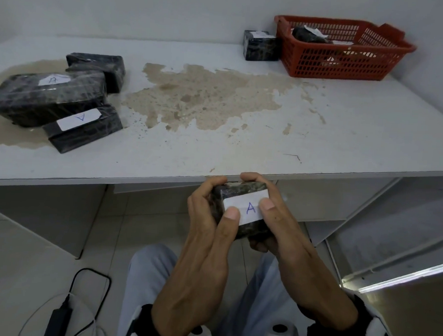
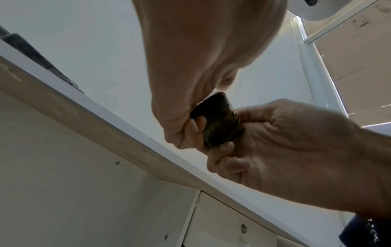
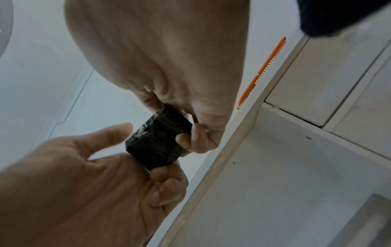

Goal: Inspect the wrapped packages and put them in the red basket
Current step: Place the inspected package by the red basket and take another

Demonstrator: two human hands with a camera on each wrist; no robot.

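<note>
Both hands hold one small dark wrapped package (image 1: 245, 230) below the table's front edge, its white label marked "A" facing up. My left hand (image 1: 221, 198) grips its left side, thumb on the label. My right hand (image 1: 262, 193) grips the right side, thumb on the label too. From below, the package (image 2: 220, 122) sits between the left hand (image 2: 186, 127) and the right hand (image 2: 232, 150); the right wrist view shows the same package (image 3: 156, 142). The red basket (image 1: 336, 63) stands at the table's far right corner with wrapped packages inside.
Three dark wrapped packages (image 1: 49, 94) lie clustered at the table's left, two showing labels. Another package (image 1: 260, 45) stands just left of the basket. The white table (image 1: 345, 128) has a large worn brown patch in the middle. A cable and adapter (image 1: 61, 316) lie on the floor.
</note>
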